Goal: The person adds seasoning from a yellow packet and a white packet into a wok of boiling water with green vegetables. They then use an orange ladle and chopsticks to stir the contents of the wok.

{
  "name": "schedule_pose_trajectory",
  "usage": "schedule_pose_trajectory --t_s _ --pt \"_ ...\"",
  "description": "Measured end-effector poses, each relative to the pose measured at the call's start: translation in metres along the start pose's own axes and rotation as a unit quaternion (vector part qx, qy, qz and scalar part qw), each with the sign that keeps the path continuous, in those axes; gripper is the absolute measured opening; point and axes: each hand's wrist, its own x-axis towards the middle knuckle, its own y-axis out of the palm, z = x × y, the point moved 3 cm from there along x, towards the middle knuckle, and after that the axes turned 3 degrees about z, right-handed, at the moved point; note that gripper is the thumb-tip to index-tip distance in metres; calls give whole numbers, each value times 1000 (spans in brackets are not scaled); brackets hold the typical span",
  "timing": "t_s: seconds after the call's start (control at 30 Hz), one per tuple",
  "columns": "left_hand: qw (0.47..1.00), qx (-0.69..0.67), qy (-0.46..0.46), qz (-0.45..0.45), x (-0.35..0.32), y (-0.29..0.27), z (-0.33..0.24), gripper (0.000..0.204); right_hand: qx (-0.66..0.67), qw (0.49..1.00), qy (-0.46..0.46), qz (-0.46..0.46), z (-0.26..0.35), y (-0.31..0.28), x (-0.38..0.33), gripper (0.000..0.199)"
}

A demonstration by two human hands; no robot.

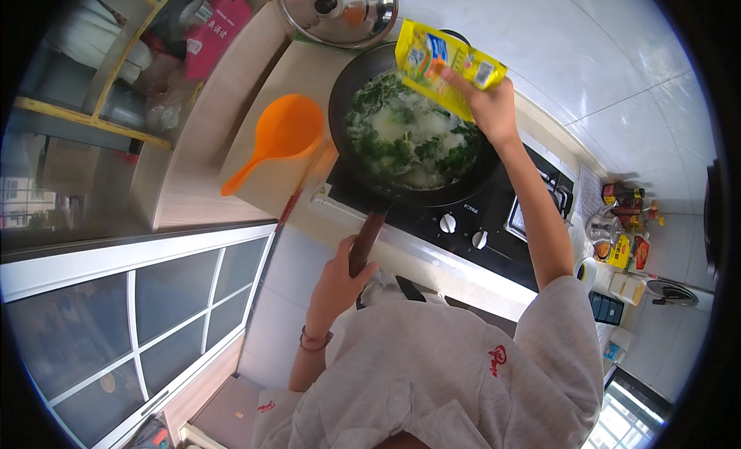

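A dark wok [337, 132] stands on the black gas stove, with leafy greens [409, 132] in pale, bubbling liquid inside it. My left hand [337, 277] is closed round the wok's brown wooden handle [366, 244]. Above the wok's far right side, my right hand [488, 109] grips a yellow seasoning packet [444, 59] by its right end, thumb across the front. The packet tilts, its left end over the greens. Whether anything pours from it cannot be made out.
An orange ladle-shaped scoop [285, 128] lies on the counter left of the wok. Behind it leans a shiny metal lid [340, 13]. Two white knobs [448, 223] sit on the stove front [421, 233]. Bottles [629, 206] and packages crowd the right counter.
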Motion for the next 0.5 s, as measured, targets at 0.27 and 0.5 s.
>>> schedule_pose_trajectory --t_s 0.27,0.5 --pt "1000 -18 2 -5 2 2 2 55 45 998 47 8 -3 -36 -48 30" --pt "999 -4 29 -14 5 5 8 55 36 997 65 -31 -22 -88 -84 31"
